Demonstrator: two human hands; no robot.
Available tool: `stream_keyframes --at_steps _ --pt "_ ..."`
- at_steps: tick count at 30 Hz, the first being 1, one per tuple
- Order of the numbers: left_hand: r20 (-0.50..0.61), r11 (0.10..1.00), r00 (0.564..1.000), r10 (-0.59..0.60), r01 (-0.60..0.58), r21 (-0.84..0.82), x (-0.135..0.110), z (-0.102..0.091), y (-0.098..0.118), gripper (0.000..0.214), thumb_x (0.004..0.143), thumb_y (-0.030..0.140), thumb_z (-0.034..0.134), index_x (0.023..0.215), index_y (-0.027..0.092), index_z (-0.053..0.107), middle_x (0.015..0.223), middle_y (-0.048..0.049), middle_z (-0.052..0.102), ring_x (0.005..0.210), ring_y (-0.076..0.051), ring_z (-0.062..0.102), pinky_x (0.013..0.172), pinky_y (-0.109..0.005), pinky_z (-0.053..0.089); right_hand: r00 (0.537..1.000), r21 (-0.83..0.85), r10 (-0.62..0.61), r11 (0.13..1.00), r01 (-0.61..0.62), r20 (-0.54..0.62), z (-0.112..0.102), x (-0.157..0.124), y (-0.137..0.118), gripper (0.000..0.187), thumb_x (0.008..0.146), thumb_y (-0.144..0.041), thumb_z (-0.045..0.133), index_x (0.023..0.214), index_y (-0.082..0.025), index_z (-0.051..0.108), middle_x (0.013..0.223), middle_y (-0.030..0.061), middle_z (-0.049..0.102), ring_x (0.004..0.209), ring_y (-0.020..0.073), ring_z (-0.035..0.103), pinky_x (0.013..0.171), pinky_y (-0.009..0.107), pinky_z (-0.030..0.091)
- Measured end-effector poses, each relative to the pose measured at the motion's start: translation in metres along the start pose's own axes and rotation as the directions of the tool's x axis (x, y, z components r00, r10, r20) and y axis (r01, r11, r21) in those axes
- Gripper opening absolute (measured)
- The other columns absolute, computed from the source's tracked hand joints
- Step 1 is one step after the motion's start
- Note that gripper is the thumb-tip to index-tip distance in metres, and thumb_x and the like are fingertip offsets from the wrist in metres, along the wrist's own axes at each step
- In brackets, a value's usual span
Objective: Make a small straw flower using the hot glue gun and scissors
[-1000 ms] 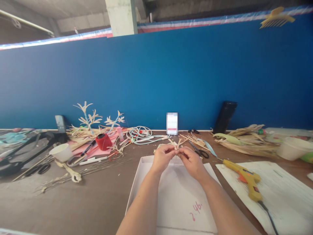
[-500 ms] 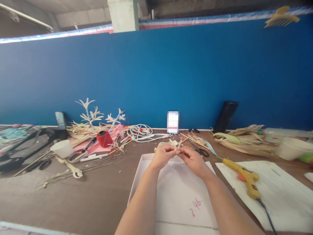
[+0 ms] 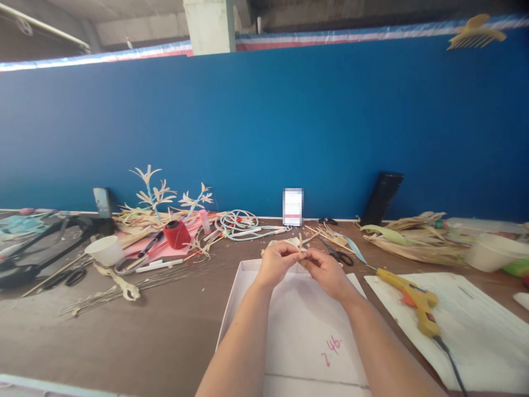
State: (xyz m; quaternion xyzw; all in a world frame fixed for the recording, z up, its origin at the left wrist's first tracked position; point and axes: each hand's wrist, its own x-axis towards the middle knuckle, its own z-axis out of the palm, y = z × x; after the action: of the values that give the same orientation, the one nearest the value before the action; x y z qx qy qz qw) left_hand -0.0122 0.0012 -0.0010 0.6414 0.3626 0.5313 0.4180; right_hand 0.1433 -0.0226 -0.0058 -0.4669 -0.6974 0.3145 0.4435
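My left hand and my right hand meet fingertip to fingertip over the far end of a white box lid with pink writing on it. Pinched between them is a small pale husk strip, its narrow ends poking up above the fingers. The lower part of the strip is mostly hidden by my fingertips. Just behind my left hand lies a pale husk scrap. Black-handled scissors rest right behind my right hand.
A yellow glue gun lies on white paper at the right, its cord running toward me. Dry husks and a white cup sit beyond. To the left are red thread, another cup, thin wires and husk flowers.
The husk strip's ends have turned slightly between my fingertips and now point more upright. Both hands stay in nearly the same place.
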Motion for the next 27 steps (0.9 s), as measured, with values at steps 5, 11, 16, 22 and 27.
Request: stream_keyframes --at_steps 5,11,16,22,27 --pt "-0.02 0.999 1.0 0.02 -0.019 0.045 -0.001 0.001 0.001 0.021 0.067 0.036 0.07 0.069 0.016 0.07 0.073 -0.0039 0.062 0.072 -0.015 0.055 0.067 -0.026 0.042 1.0 -0.014 -0.014 1.0 0.014 -0.01 0.0 0.0 -0.001 0.027 0.082 -0.045 0.052 0.084 -0.02 0.063 0.072 -0.0006 0.058 0.058 0.0131 0.049 0.056 0.026 0.041" --pt "-0.039 0.995 0.998 0.041 -0.037 0.096 -0.002 0.002 0.008 0.022 0.068 0.039 0.069 0.069 0.017 0.071 0.067 -0.0013 0.055 0.068 -0.013 0.052 0.062 -0.024 0.039 1.0 -0.021 -0.019 1.0 0.019 -0.023 0.001 0.0 -0.005 0.027 0.082 -0.044 0.052 0.086 -0.02 0.063 0.067 -0.0006 0.056 0.057 0.0134 0.048 0.054 0.026 0.041" --pt "-0.052 0.994 0.997 0.057 -0.052 0.093 -0.003 0.002 0.006 0.02 0.07 0.037 0.068 0.069 0.017 0.071 0.068 -0.0014 0.056 0.068 -0.013 0.052 0.064 -0.024 0.04 0.998 -0.027 -0.029 0.999 0.028 -0.055 0.003 0.0 -0.006 0.026 0.082 -0.043 0.052 0.085 -0.02 0.064 0.071 0.0006 0.059 0.059 0.0146 0.051 0.056 0.027 0.043" --pt "-0.058 0.991 0.994 0.096 -0.09 0.103 -0.001 0.005 0.0 0.015 0.072 0.031 0.067 0.077 0.018 0.071 0.076 -0.0033 0.06 0.075 -0.014 0.055 0.069 -0.024 0.042 0.981 -0.098 -0.089 0.992 0.073 -0.171 0.008 0.002 0.001 0.022 0.082 -0.04 0.053 0.082 -0.021 0.064 0.082 0.003 0.063 0.075 0.018 0.057 0.068 0.029 0.044" --pt "-0.071 0.992 0.997 0.035 -0.027 0.121 -0.001 0.009 -0.003 0.026 0.071 0.029 0.067 0.095 0.019 0.07 0.075 -0.0018 0.06 0.07 -0.013 0.054 0.068 -0.024 0.043 0.957 -0.134 -0.115 0.988 0.081 -0.267 0.01 0.004 0.012 0.019 0.082 -0.036 0.054 0.086 -0.021 0.064 0.087 0.0039 0.064 0.081 0.0186 0.059 0.074 0.031 0.044"
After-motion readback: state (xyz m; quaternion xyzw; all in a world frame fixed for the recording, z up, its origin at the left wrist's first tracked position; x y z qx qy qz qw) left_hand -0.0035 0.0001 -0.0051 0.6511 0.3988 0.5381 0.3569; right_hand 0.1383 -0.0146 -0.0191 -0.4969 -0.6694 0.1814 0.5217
